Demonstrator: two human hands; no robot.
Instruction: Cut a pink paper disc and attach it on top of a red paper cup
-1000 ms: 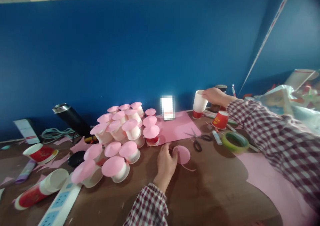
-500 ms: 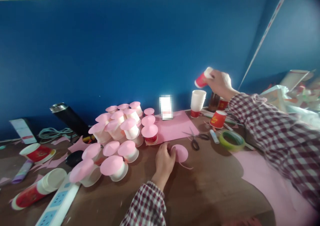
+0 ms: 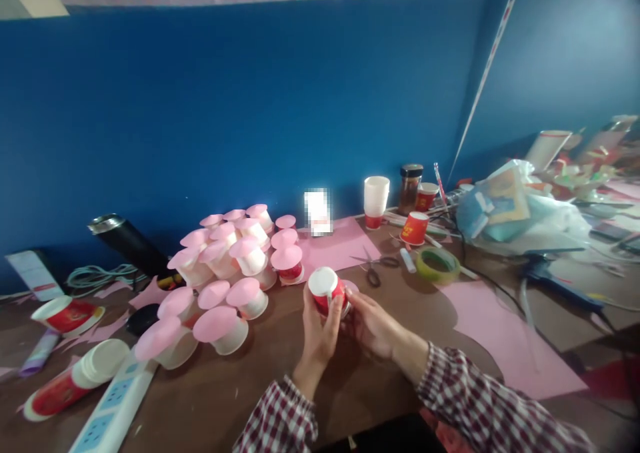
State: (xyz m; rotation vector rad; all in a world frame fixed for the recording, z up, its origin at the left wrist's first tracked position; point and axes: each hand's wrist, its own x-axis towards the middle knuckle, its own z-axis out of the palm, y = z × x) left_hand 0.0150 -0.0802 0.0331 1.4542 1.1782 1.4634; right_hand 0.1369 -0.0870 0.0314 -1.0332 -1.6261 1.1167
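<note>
A red-and-white paper cup is held bottom up over the table in front of me. My left hand wraps round its near and left sides. The fingers of my right hand close on the cup's right side near the rim; their tips are partly hidden. Just behind these fingers shows the edge of a pink paper disc, mostly covered by the cup and hand. To the left stand several upturned cups topped with shallow pink paper cones. Scissors lie beyond my hands.
A cup stack, an upturned cup, green tape and a cut pink sheet are to the right. A glue gun lies farther right. A power strip and a black flask are at left.
My right hand has come down from above the cup stack, bringing the cup to the front. My left hand has gone from the pink disc to the cup. The view has turned slightly right.
</note>
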